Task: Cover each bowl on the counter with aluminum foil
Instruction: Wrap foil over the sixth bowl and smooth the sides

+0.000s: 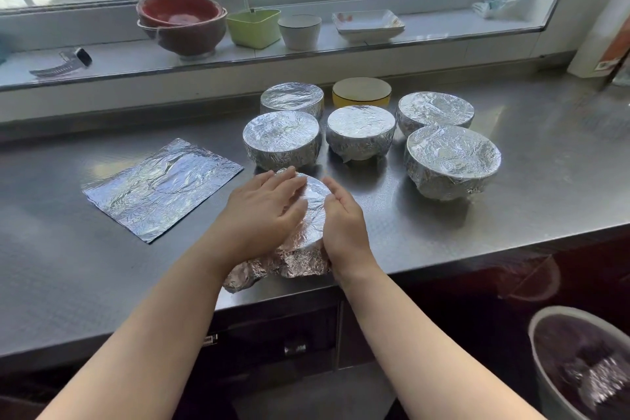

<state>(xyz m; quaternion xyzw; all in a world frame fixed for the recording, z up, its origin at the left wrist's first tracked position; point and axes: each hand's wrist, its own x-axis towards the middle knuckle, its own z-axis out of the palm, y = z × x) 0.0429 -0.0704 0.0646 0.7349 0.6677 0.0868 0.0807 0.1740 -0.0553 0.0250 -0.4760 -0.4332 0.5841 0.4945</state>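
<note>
A foil-wrapped bowl [315, 211] stands near the counter's front edge, between my two hands. My left hand [264, 211] lies flat over its top and left side, fingers straight, pressing the foil. My right hand [342, 227] cups the bowl's right side with its fingers against the foil. Behind it stand several more foil-covered bowls [282, 138], and at the back a yellow bowl [361, 92] with no foil on it. A loose flat foil sheet [163, 187] lies on the counter to the left.
The steel counter [511, 215] runs under a window sill holding red bowls [180, 22], a green container [254, 25], a white cup [300, 31] and a white dish [368, 24]. A bin [579, 361] stands on the floor at lower right.
</note>
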